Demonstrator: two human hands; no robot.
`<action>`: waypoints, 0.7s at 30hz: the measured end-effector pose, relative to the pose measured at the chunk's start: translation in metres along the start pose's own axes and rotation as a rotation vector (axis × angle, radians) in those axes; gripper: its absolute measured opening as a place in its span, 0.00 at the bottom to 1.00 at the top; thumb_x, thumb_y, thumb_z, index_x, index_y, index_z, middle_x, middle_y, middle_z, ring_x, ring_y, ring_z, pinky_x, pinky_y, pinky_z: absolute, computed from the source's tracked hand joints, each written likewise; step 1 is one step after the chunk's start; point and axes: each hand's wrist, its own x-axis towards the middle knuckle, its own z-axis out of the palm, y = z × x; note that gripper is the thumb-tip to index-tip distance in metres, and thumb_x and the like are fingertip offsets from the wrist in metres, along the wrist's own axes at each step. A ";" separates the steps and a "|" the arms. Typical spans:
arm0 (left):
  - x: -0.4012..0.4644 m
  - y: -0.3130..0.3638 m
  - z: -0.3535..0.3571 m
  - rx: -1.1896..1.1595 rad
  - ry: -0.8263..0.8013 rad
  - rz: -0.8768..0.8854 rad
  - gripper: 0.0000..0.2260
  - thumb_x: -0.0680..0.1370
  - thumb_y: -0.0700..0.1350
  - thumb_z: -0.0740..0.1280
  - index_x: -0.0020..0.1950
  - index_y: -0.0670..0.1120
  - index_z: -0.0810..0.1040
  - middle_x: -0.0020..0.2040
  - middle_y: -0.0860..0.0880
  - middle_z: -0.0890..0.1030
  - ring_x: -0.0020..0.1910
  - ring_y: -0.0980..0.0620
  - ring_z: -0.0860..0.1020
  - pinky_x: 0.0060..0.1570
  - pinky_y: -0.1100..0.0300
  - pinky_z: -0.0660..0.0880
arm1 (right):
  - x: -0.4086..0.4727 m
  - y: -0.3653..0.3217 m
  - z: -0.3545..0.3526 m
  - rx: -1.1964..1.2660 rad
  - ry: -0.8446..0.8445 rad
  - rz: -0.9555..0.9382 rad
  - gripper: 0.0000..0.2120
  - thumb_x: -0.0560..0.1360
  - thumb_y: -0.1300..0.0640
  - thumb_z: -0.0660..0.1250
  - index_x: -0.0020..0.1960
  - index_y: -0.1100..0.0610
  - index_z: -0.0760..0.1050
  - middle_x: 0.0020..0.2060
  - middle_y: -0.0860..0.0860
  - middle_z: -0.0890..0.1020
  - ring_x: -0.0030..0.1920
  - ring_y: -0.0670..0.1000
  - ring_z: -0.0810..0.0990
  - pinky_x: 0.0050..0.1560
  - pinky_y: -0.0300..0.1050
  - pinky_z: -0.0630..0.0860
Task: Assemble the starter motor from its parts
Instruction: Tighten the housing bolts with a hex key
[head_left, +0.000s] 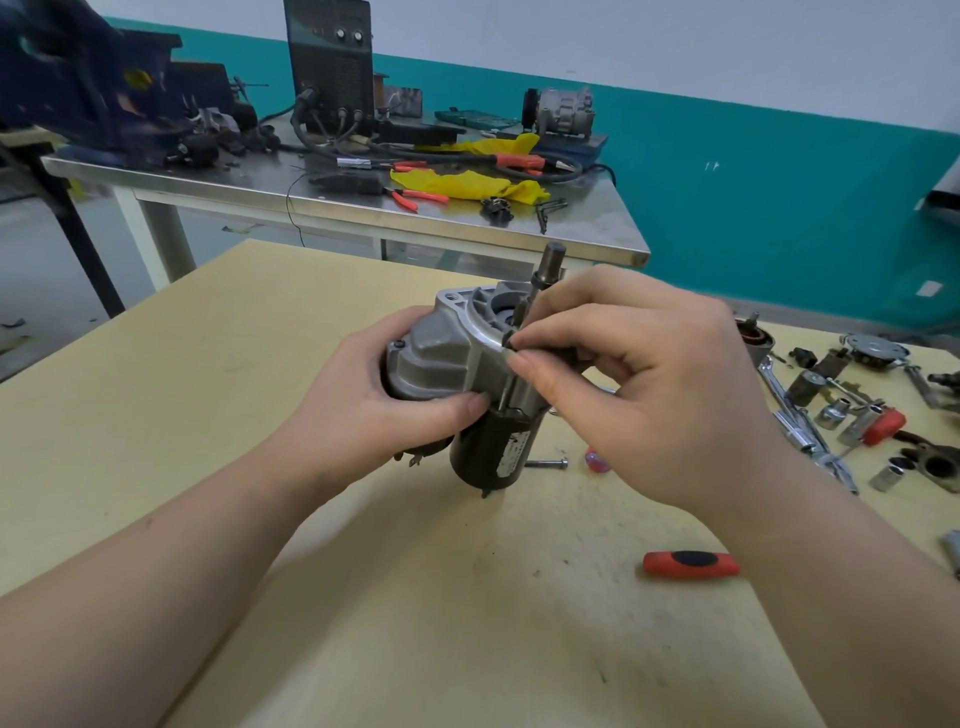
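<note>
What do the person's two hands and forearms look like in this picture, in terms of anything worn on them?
Both are bare. The left hand and right hand have no gloves, rings or watch showing, and the nails are short and unpainted. Both forearms are uncovered right to the frame's edge, with no sleeve, cuff or wristband in view.

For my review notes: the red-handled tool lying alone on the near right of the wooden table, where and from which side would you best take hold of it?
Grip the red-handled tool around the middle of its handle, at the black inset, coming down from above. It lies flat and roughly left to right on the wooden table with bare space all round, so fingers could probably close across its width. Its working end is not visible.
</note>
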 end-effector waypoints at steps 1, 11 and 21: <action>0.000 0.000 0.000 0.000 0.000 0.001 0.21 0.69 0.50 0.81 0.61 0.51 0.84 0.49 0.54 0.88 0.47 0.56 0.86 0.43 0.66 0.79 | 0.000 0.000 0.000 0.001 -0.002 0.000 0.03 0.77 0.62 0.76 0.50 0.59 0.88 0.47 0.51 0.85 0.44 0.37 0.78 0.46 0.31 0.75; -0.001 0.002 0.011 0.024 0.146 0.007 0.28 0.62 0.56 0.87 0.60 0.54 0.85 0.53 0.53 0.90 0.54 0.54 0.88 0.50 0.66 0.81 | 0.003 0.004 -0.005 0.191 -0.005 0.060 0.05 0.77 0.58 0.75 0.53 0.53 0.86 0.46 0.46 0.86 0.46 0.48 0.84 0.45 0.39 0.80; -0.002 0.004 0.013 0.028 0.153 -0.006 0.30 0.61 0.57 0.86 0.61 0.56 0.84 0.55 0.57 0.89 0.56 0.58 0.87 0.51 0.69 0.81 | -0.008 0.081 -0.031 -0.401 -0.833 0.430 0.23 0.77 0.61 0.69 0.61 0.33 0.77 0.55 0.36 0.78 0.59 0.44 0.77 0.58 0.47 0.79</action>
